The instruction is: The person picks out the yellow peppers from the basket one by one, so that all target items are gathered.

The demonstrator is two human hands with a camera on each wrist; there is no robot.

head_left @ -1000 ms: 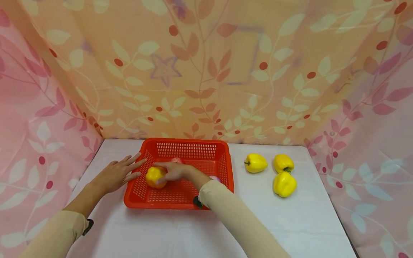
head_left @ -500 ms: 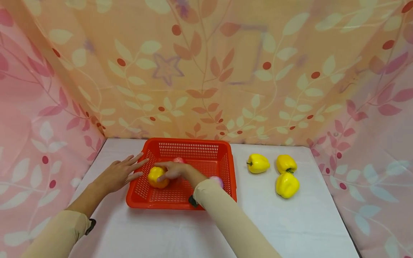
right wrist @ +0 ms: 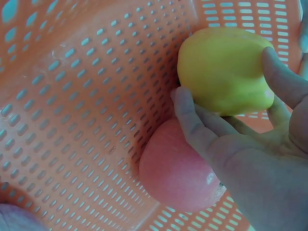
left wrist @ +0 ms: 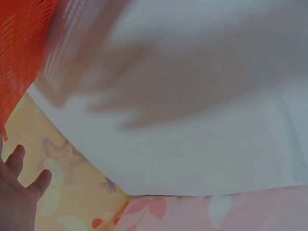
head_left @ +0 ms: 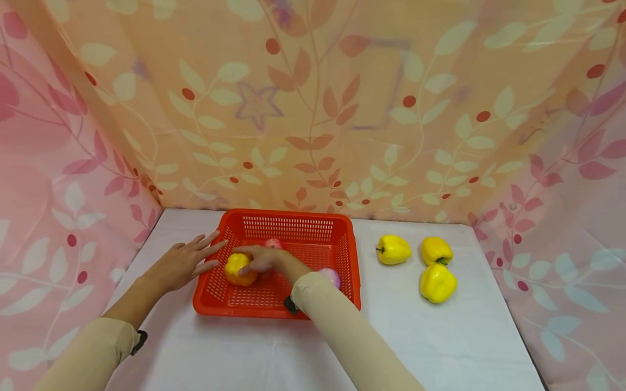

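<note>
A red plastic basket [head_left: 274, 311] with slotted walls stands on the white-covered table. Inside it, near the left wall, my right hand [head_left: 264, 259] holds a yellow bell pepper [head_left: 236, 269], thumb on one side and fingers on the other, as the right wrist view shows. Beside those fingers lies a round pink-red fruit [right wrist: 178, 168] with a stem end, probably an apple. Toward the basket's right side is a purple-white round onion-like thing [head_left: 330, 276], partly behind the right sleeve. My left hand [head_left: 180, 264] is spread flat, fingertips at the basket's left rim, holding nothing.
Right of the basket, a yellow bell pepper [head_left: 394, 250] lies on the table [head_left: 391, 326]. Farther right are two more, a back pepper [head_left: 436, 250] and a front pepper [head_left: 438, 283], close together. Patterned cloth [head_left: 313, 108] walls enclose the back and sides.
The head view has shifted slightly, moving the scene a little to the right. My right forearm has moved slightly left, uncovering more of the purple-white thing. The held pepper and left hand stay put.
</note>
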